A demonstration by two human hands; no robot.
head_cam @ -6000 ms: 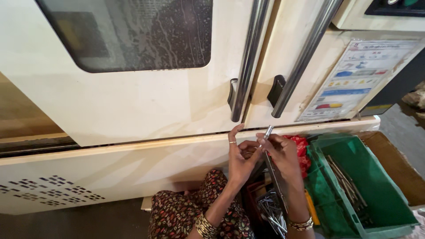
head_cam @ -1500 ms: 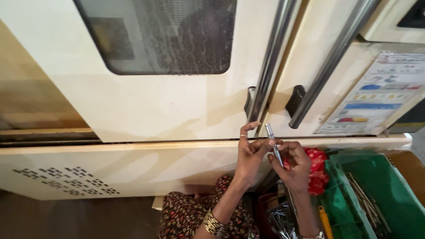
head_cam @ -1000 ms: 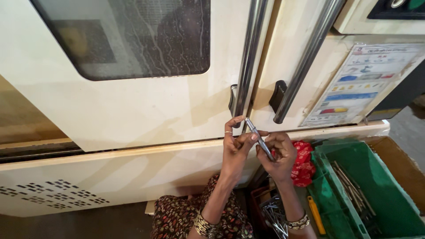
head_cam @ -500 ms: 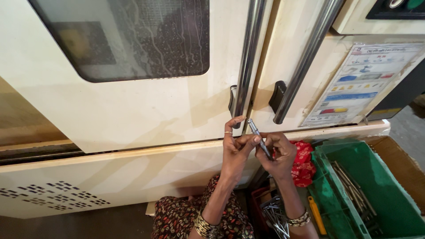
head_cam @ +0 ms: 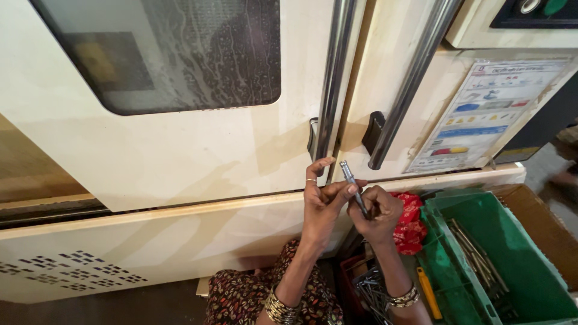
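Head camera looks down past a big cream machine door [head_cam: 180, 156] with a dark, wet-looking window [head_cam: 174, 54] and two long metal handles [head_cam: 334, 78]. Both hands are raised just in front of the lower edge of that door. The right hand [head_cam: 376, 210] is curled into a fist around a slim metal rod [head_cam: 354, 188], which stands tilted, its ridged top end poking up above the knuckles and leaning toward the left. The left hand [head_cam: 322, 201] is half open, fingers stretched upward, with a ring on one finger; its thumb and a fingertip press against the rod near the middle, so both hands are holding the same piece. Gold bangles [head_cam: 280, 310] ring the left wrist, and more sit on the right wrist.

Just behind the right hand lies a red cloth [head_cam: 410, 225], touching the corner of a green plastic crate [head_cam: 518, 283]. Inside the crate, a bundle of thin metal rods [head_cam: 481, 259] lies along the bottom. A yellow-handled tool [head_cam: 428, 292] rests beside the crate's left wall. Below the right forearm is a heap of small dark metal parts [head_cam: 370, 295]; what they sit in I cannot tell. A printed chart [head_cam: 481, 114] is stuck on the machine panel to the right, and a patterned dress [head_cam: 241, 298] covers the person's lap.
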